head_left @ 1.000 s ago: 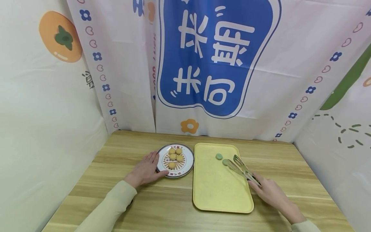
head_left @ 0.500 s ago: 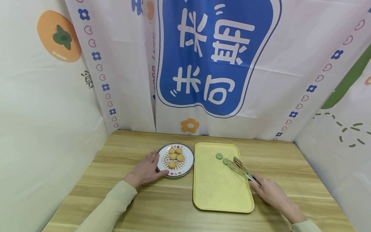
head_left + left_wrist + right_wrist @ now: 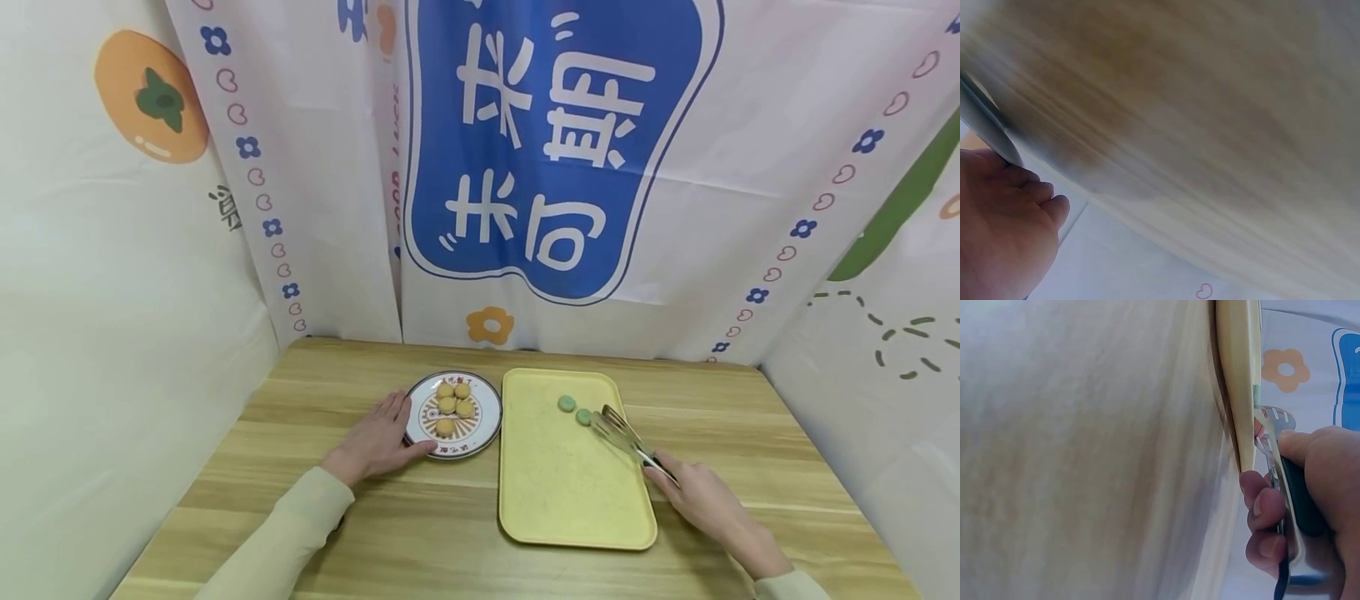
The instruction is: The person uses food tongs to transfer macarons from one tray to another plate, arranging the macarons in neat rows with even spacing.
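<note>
In the head view, the yellow tray lies on the wooden counter, its two green pieces in the far half toward the right edge. Just off that edge, the right grip is wrapped round the tongs, which reach over the tray. Their nearer tip, overlapping the closer green piece a second ago, now sits just beside it, and the tips stand closer together, so that piece seems set down or not yet caught. Left of the tray, the left grip rests spread against the white plate with its five yellow rounds, unchanged. The left wrist view shows fingers at the plate's rim; how firmly they press, I cannot tell. In the right wrist view, thumb and fingers clasp the tongs beside the tray's edge, a sliver of green near the tips.
</note>
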Motion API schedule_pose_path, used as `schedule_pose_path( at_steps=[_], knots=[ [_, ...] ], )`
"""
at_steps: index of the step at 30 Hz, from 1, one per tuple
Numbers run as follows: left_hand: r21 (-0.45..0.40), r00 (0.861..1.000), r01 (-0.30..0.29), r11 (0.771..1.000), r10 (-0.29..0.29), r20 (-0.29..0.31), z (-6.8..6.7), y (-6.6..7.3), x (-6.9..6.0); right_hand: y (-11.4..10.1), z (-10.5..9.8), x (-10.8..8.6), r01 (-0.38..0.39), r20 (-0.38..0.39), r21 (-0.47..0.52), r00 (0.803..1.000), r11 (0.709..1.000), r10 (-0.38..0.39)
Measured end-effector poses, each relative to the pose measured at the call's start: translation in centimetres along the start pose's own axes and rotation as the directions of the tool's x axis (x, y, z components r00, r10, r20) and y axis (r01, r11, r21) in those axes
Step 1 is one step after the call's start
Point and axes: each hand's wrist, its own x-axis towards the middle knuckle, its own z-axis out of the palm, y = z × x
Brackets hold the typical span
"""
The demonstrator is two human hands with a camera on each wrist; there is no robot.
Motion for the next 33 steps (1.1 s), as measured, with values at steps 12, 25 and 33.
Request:
schedule_pose_path(
  at_steps=[12, 25, 33],
  knots=[
    [0.013, 1.000, 0.003, 1.000, -0.004, 0.012, 0.0, 0.0, 0.0, -1.0, 0.1, 0.8, -0.002, 0.017, 0.024, 1.000, 1.000, 0.001],
    [0.018, 1.000, -0.003, 1.000, 0.003, 0.011, -0.3, 0.2, -0.1, -2.7, 0.6, 2.7, 0.016, 0.048, 0.074, 0.999, 0.997, -0.020],
    [0.025, 1.000, 0.001, 1.000, -0.002, 0.021, -0.2, -0.1, -0.1, -4.5, 0.9, 4.0, 0.031, 0.065, 0.085, 0.997, 0.996, -0.036]
  ],
)
